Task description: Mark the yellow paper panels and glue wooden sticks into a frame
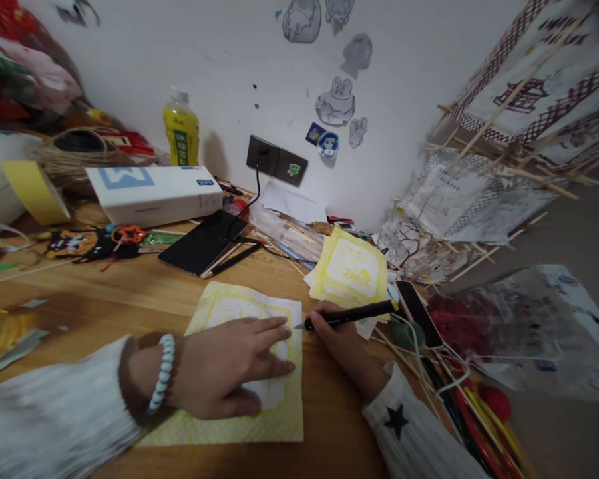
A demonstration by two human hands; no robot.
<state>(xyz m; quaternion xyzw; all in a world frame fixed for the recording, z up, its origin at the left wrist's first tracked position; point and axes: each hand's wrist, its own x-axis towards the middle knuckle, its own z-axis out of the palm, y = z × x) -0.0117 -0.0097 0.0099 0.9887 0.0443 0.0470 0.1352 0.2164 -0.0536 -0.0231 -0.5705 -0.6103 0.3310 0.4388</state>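
Note:
A sheet of white paper [279, 429] with a yellow patterned border lies on the wooden desk in front of me. My left hand [224, 369] rests flat across it with the fingers spread, covering much of its middle. A black marker pen [352, 314] with a yellow end is gripped in my right hand [332, 332], just off the sheet's right edge. Its tip points left toward the border near my left fingertips; I cannot tell whether it touches the paper. Behind the right hand lies a stack of similar yellow-bordered sheets [352, 266].
At the back stand a white box [154, 193] and a yellow drink bottle [181, 130]. A black tablet [202, 243] with a cable lies before them. On the right are a phone [419, 313], thin sticks, plastic bags [529, 326] and paper lantern-like frames [519, 100]. Yellow tape [32, 189] stands left.

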